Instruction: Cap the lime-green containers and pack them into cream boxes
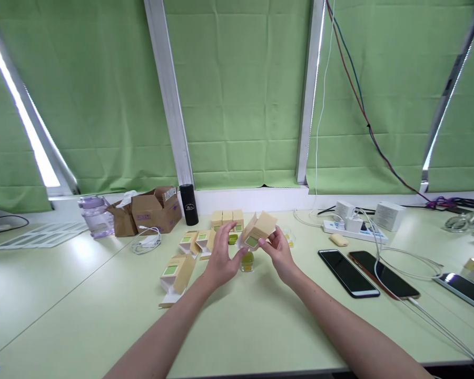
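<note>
My right hand (280, 255) grips a small tan cardboard box (263, 225) with a green label, holding it tilted above the table. My left hand (223, 256) is open to its left, fingers and thumb apart; whether a fingertip touches the box is unclear. Just below the box stands a small glass jar (247, 262) with yellow-green contents. Behind my left fingers is a green round item (233, 239), partly hidden. Left of my left hand lies an opened tan box (177, 272) with its white flap out, and two more opened boxes (189, 241) lie behind it.
Several upright tan boxes (228, 217) form a row at the back. A brown carton (157, 210), a black cylinder (188, 204) and a purple bottle (97, 217) stand back left. To the right are phones (348, 273), white cables, a power strip (354, 231) and a beige lump (338, 240).
</note>
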A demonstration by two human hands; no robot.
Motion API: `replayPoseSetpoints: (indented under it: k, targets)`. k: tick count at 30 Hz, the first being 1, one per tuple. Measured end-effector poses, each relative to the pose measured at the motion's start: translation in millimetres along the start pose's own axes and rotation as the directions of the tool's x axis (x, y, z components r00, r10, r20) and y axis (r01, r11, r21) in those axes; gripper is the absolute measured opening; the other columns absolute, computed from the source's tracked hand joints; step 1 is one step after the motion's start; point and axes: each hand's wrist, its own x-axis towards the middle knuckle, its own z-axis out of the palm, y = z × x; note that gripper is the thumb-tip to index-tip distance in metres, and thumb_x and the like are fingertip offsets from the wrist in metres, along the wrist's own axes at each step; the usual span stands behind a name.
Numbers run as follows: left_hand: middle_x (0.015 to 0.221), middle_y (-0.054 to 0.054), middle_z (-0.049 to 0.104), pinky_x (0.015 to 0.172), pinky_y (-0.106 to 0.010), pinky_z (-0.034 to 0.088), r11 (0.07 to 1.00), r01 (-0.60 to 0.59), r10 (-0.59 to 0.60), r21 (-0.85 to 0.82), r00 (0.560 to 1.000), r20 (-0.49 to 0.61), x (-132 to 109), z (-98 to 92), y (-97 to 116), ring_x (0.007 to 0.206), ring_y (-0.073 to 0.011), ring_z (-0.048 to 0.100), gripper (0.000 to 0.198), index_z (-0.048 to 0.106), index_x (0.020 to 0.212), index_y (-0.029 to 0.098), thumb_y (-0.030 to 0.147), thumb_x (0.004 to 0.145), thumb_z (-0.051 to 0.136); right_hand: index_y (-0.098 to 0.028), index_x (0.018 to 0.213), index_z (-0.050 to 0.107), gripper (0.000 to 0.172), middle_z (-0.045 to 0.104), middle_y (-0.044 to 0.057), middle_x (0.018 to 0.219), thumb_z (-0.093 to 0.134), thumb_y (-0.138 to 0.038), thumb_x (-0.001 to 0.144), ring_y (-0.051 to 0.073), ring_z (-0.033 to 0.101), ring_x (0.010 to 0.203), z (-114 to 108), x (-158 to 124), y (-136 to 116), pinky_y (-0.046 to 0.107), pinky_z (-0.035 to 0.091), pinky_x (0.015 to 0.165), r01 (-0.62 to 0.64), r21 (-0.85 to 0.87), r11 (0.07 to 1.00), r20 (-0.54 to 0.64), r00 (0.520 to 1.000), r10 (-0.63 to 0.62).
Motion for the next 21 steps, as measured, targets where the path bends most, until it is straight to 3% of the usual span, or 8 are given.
replayPoseSetpoints:
  k: [4,7,10,15,18,21]
  targets:
    - [0.147,-0.016,0.049,0.114,-0.057,0.043,0.999,-0.025,0.024,0.032,0.999,0.03,-0.5,-0.2,-1.3,0.14,-0.0339,0.044,0.064,0.035,0.151,0.026,0.034,0.095,0.066,-0.029,0.127,0.055,0.044,0.064,0.009,0.128,0.072,-0.032,0.087,0.026,0.064,0.117,2.2,-6.1,-2.0,0.044,0.057,0.098,0.186,-0.235,0.954,0.038,0.982,-0.183]
    - [0.145,-0.016,0.049,0.114,-0.058,0.041,0.99,-0.115,0.115,0.084,0.993,0.009,-0.6,-1.9,-0.7,0.14,-0.0341,0.042,0.065,0.037,0.15,0.026,0.021,0.091,0.064,-0.029,0.133,0.055,0.045,0.057,0.011,0.139,0.062,-0.02,0.089,0.029,0.054,0.134,0.8,-11.0,-3.1,0.05,0.052,0.106,0.422,-0.453,0.785,0.152,0.904,-0.399]
    - [0.141,-0.016,0.05,0.111,-0.059,0.042,0.97,-0.19,0.198,0.15,0.979,-0.042,-1.7,-3.2,-1.3,0.137,-0.0337,0.043,0.062,0.044,0.141,0.026,0.008,0.084,0.059,-0.03,0.135,0.054,0.048,0.05,0.013,0.145,0.052,-0.014,0.09,0.032,0.049,0.14,-3.0,-14.2,0.9,0.057,0.05,0.109,0.56,-0.559,0.612,0.295,0.824,-0.484]
    - [0.134,-0.016,0.051,0.103,-0.055,0.047,0.911,-0.282,0.334,0.302,0.933,-0.135,-4.1,-1.8,-3.5,0.129,-0.033,0.049,0.055,0.048,0.13,0.027,0.006,0.081,0.062,-0.033,0.141,0.046,0.055,0.046,0.014,0.147,0.05,-0.012,0.09,0.034,0.047,0.142,-7.5,-15.7,9.9,0.06,0.054,0.104,0.603,-0.627,0.494,0.379,0.79,-0.482]
    - [0.134,-0.016,0.052,0.102,-0.054,0.047,0.879,-0.312,0.396,0.361,0.899,-0.187,-5.0,-1.0,-4.6,0.126,-0.0327,0.05,0.052,0.048,0.128,0.028,0.01,0.083,0.067,-0.032,0.15,0.034,0.065,0.045,0.015,0.147,0.053,-0.013,0.09,0.035,0.047,0.14,-8.5,-14.1,12.1,0.061,0.052,0.105,0.58,-0.659,0.478,0.323,0.793,-0.517]
    - [0.138,-0.015,0.05,0.102,-0.054,0.046,0.871,-0.314,0.403,0.379,0.896,-0.183,-6.2,-1.8,-4.5,0.128,-0.0334,0.05,0.052,0.047,0.127,0.03,0.014,0.083,0.07,-0.03,0.152,0.032,0.065,0.046,0.016,0.146,0.053,-0.014,0.092,0.033,0.046,0.138,-10.4,-11.2,14.6,0.059,0.052,0.105,0.53,-0.687,0.498,0.251,0.816,-0.521]
